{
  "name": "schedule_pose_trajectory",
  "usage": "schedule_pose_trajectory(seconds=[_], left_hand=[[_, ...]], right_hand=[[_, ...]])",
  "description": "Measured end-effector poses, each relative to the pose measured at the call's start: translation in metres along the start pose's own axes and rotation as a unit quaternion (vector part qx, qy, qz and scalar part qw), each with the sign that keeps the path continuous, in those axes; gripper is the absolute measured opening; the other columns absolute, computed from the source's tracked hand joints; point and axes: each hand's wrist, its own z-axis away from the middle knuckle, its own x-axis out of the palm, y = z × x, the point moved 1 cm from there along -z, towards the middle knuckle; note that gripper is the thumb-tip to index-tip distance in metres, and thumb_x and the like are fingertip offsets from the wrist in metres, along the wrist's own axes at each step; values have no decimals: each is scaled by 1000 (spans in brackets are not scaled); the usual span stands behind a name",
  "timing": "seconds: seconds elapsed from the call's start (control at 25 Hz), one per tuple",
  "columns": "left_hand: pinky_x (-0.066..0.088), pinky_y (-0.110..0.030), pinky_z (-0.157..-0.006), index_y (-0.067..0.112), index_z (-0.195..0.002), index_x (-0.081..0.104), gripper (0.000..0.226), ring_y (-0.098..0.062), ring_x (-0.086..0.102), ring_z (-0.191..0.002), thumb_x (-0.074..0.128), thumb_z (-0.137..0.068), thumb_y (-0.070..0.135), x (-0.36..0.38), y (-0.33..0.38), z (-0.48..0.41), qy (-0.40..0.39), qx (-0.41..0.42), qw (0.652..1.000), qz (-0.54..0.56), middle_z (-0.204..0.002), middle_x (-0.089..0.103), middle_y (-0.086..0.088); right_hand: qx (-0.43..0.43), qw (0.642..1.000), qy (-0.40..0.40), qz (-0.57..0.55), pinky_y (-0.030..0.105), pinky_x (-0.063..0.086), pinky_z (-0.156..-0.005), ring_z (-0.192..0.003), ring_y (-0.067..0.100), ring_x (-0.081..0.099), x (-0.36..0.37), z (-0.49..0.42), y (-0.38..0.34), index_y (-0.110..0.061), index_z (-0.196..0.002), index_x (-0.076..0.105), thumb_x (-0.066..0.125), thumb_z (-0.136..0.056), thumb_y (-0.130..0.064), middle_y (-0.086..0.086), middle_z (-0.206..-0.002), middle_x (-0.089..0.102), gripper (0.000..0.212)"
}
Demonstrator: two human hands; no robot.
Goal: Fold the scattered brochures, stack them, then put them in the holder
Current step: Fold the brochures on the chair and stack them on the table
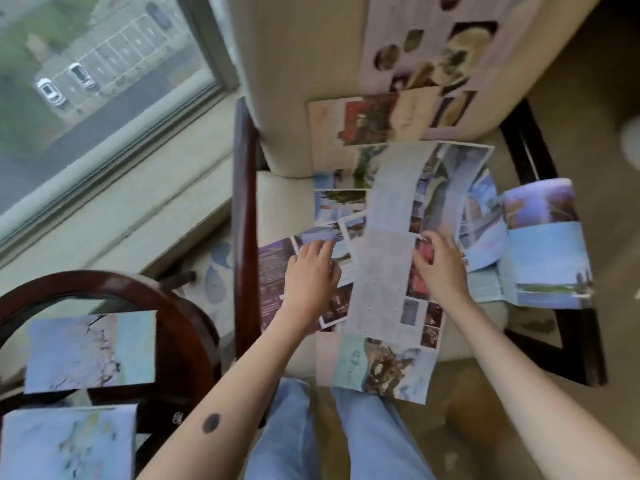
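Several unfolded brochures lie scattered over the cream seat of an armchair (277,202). A long pale brochure (388,251) with small photos down its right side lies on top, running from the seat's back to its front edge. My right hand (440,265) rests on its right part with fingers curled, seemingly pinching the paper. My left hand (311,271) lies with loosely bent fingers on a purple brochure (273,271) at the seat's left. A blue landscape brochure (550,251) hangs over the right armrest. Another brochure (381,365) droops over the front edge.
A large food-photo sheet (433,46) leans on the chair back. Dark wooden armrests (242,202) flank the seat. At lower left a round dark-wood table (166,299) carries two map-like brochures (90,351). A window (86,64) and sill lie left. My jeans-clad legs (287,438) are below.
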Motion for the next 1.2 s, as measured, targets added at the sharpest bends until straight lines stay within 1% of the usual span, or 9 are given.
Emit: schedule_pose_trajectory(seconds=[0.12,0.2,0.28,0.4,0.52,0.68,0.84,1.04,1.2], left_hand=[[39,-40,-92,12,-132,42,40,-29,46,-121,40,-95,25,46,23,-3,-77,-3,997,-24,-133,50,-9],[40,-42,-89,11,-130,43,37,-31,47,-118,41,-95,23,75,28,3,-123,-22,992,-33,-130,51,-11],[41,-42,-87,10,-127,45,35,-31,47,-116,41,-94,20,102,27,11,-161,-45,985,-39,-127,53,-13],[43,-41,-88,12,-126,45,36,-30,47,-117,43,-92,19,130,20,23,-196,-85,975,-57,-126,54,-12],[42,-42,-93,15,-131,42,40,-29,47,-120,42,-92,20,150,16,32,-217,-116,967,-60,-128,54,-10],[44,-41,-92,12,-138,37,48,-30,49,-119,43,-91,19,168,14,35,-220,-137,965,-39,-128,56,-12],[46,-38,-78,11,-125,45,37,-30,53,-106,47,-89,15,173,22,42,-199,-129,971,-27,-117,61,-12],[44,-39,-87,12,-127,46,38,-28,50,-111,50,-89,15,166,27,49,-169,-139,976,14,-122,57,-11],[43,-43,-94,13,-125,49,42,-29,48,-114,60,-84,12,144,33,57,-123,-113,986,25,-127,52,-10]], right_hand=[[49,998,-20,18,40,44,-88,-112,32,51,7,6,56,-11,-121,52,54,-91,-25,15,-121,53,33],[78,996,-46,17,42,45,-91,-115,32,50,17,12,83,-11,-123,51,53,-91,-25,14,-124,53,34],[117,990,-74,17,41,46,-91,-115,30,50,30,22,111,-12,-124,50,53,-91,-23,13,-126,52,35],[168,979,-111,19,40,46,-90,-113,29,52,50,42,139,-11,-124,50,52,-91,-22,12,-124,54,34],[204,971,-123,3,39,44,-91,-111,29,52,69,61,157,-7,-117,53,54,-90,-19,13,-119,57,30],[242,964,-99,-40,36,38,-91,-115,28,46,87,76,165,-4,-117,50,54,-87,-9,15,-121,53,31],[257,959,-91,-80,35,40,-94,-118,25,45,90,79,166,-6,-122,47,55,-86,-8,13,-125,50,37],[285,946,-68,-137,38,46,-88,-106,27,53,81,83,163,-9,-119,49,55,-86,-7,14,-117,51,33],[277,947,-23,-162,36,46,-83,-102,28,54,59,85,152,-9,-122,48,57,-87,-11,13,-113,54,36]])
